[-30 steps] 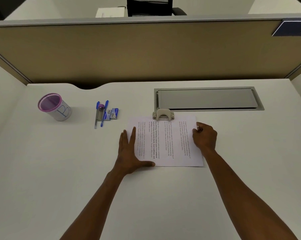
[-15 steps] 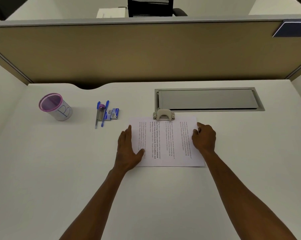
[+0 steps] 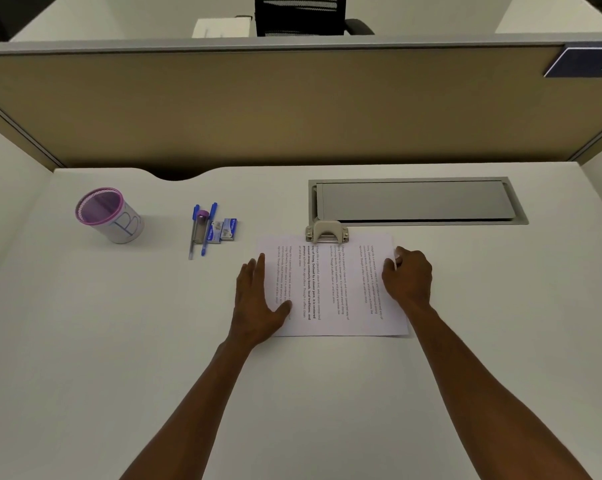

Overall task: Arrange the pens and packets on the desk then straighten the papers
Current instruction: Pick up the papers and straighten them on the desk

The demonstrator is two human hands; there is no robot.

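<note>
Printed white papers (image 3: 330, 289) lie flat in the middle of the desk, text running sideways. My left hand (image 3: 258, 299) rests flat along their left edge, fingers straight, thumb on the sheet. My right hand (image 3: 408, 277) is curled at the right edge, fingers pinching the paper's border. Left of the papers, blue pens (image 3: 202, 232) lie side by side, with small blue packets (image 3: 225, 230) right beside them.
A purple-rimmed mesh pen cup (image 3: 110, 216) stands at the left. A beige hole punch (image 3: 327, 232) touches the papers' far edge. Behind it is a grey cable hatch (image 3: 413, 202). A tan partition (image 3: 292, 105) walls the back of the white desk (image 3: 119, 341).
My left hand has slid left from on top of the sheet to its left edge, thumb pulled in. The papers shifted slightly right. My right hand stayed at the right edge.
</note>
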